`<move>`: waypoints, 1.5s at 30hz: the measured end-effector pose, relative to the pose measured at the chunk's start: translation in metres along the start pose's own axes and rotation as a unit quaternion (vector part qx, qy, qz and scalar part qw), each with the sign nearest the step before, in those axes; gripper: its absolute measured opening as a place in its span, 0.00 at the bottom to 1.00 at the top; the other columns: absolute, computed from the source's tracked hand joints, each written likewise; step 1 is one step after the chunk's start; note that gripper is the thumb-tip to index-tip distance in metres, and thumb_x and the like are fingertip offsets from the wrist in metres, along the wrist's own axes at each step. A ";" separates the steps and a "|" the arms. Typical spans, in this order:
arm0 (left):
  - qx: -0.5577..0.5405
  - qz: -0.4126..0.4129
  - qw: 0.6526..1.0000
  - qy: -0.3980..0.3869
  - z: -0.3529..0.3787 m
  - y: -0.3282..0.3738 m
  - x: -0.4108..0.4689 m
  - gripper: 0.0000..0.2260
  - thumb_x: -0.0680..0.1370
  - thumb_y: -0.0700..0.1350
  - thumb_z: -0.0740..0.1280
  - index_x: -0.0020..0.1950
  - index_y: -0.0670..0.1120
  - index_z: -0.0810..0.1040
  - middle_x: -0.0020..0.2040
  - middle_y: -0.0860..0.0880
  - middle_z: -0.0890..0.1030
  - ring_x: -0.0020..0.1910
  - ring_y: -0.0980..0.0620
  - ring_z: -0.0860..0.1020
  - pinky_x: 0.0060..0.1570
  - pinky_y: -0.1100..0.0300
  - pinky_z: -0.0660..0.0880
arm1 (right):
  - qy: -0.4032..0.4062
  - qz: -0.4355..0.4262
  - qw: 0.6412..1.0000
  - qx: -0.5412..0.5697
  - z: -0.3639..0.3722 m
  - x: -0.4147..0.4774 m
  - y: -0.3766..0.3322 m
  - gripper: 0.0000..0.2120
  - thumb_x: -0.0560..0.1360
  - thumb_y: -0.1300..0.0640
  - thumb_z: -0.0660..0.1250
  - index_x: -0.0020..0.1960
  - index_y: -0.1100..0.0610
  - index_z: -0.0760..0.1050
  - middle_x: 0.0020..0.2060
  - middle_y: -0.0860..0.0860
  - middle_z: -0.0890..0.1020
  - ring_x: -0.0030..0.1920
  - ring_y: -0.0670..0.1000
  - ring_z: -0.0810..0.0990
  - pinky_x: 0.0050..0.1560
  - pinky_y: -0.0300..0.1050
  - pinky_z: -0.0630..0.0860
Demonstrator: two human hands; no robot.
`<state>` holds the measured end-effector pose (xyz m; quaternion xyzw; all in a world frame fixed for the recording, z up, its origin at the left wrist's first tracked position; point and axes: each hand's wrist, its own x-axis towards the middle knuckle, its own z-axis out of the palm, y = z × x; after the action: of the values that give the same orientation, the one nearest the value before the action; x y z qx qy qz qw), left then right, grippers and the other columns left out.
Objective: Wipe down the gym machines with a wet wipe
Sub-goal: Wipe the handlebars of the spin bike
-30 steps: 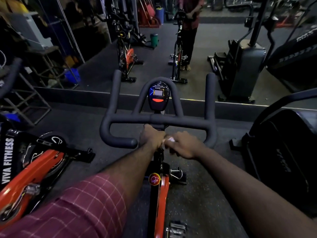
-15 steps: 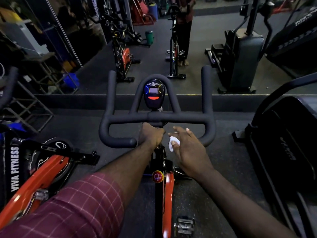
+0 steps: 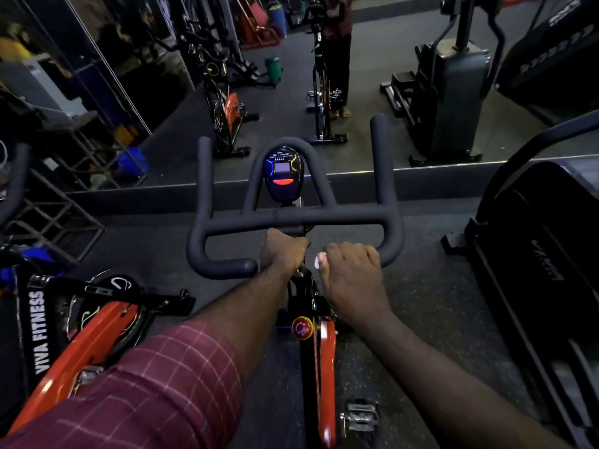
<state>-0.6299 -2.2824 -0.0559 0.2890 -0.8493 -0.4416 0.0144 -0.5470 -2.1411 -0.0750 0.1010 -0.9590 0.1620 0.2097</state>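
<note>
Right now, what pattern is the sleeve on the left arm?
Maroon with a thin pale grid check, on the sleeve; the head view, the only one, shows it clearly.

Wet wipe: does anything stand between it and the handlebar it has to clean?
Nothing visible does. The right hand holds the wet wipe, curled over the near right end of the handlebar; contact itself is hidden under the hand. The left hand grips the stem beside it, not across the bar.
</note>
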 end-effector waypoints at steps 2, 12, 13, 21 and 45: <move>-0.006 0.010 1.000 -0.008 -0.001 0.001 -0.003 0.14 0.70 0.48 0.78 0.52 0.44 0.83 0.35 0.52 0.81 0.18 0.61 0.74 0.15 0.67 0.62 | -0.018 -0.041 0.999 -0.011 -0.005 -0.001 0.016 0.15 0.86 0.45 0.52 0.58 0.49 0.75 0.49 0.46 0.79 0.52 0.52 0.76 0.61 0.55 0.67; -0.007 0.014 1.000 -0.016 -0.005 0.004 -0.006 0.09 0.72 0.48 0.79 0.44 0.46 0.82 0.35 0.52 0.82 0.18 0.63 0.74 0.17 0.67 0.64 | -0.003 0.094 0.995 0.020 -0.001 -0.006 -0.014 0.15 0.85 0.45 0.52 0.59 0.49 0.74 0.53 0.46 0.77 0.59 0.51 0.74 0.69 0.56 0.63; -0.006 0.012 1.000 -0.012 -0.005 0.003 -0.006 0.08 0.71 0.48 0.79 0.42 0.47 0.82 0.35 0.51 0.83 0.19 0.62 0.74 0.19 0.66 0.65 | -0.010 0.078 0.997 0.020 0.001 -0.006 -0.021 0.15 0.85 0.44 0.53 0.61 0.49 0.74 0.54 0.46 0.77 0.61 0.51 0.74 0.69 0.56 0.62; -0.005 0.029 0.999 -0.016 -0.001 -0.006 0.007 0.13 0.71 0.50 0.80 0.38 0.50 0.75 0.35 0.55 0.77 0.38 0.51 0.78 0.40 0.61 0.73 | -0.073 0.005 0.997 -0.040 -0.019 -0.020 0.072 0.21 0.86 0.40 0.46 0.70 0.44 0.71 0.68 0.42 0.74 0.76 0.44 0.66 0.74 0.57 0.53; 0.028 -0.107 0.993 0.036 0.038 0.035 -0.013 0.56 0.69 0.62 0.70 0.84 0.37 0.42 0.81 0.35 0.62 0.80 0.35 0.59 0.78 0.41 0.59 | -0.083 -0.200 0.967 0.131 -0.039 0.015 0.152 0.19 0.82 0.61 0.65 0.72 0.60 0.76 0.58 0.57 0.75 0.55 0.56 0.74 0.57 0.50 0.76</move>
<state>-0.6464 -2.2321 -0.0501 0.3939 -0.8243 -0.4064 -0.0107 -0.5859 -1.9882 -0.0756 0.3307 -0.9038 0.2314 0.1424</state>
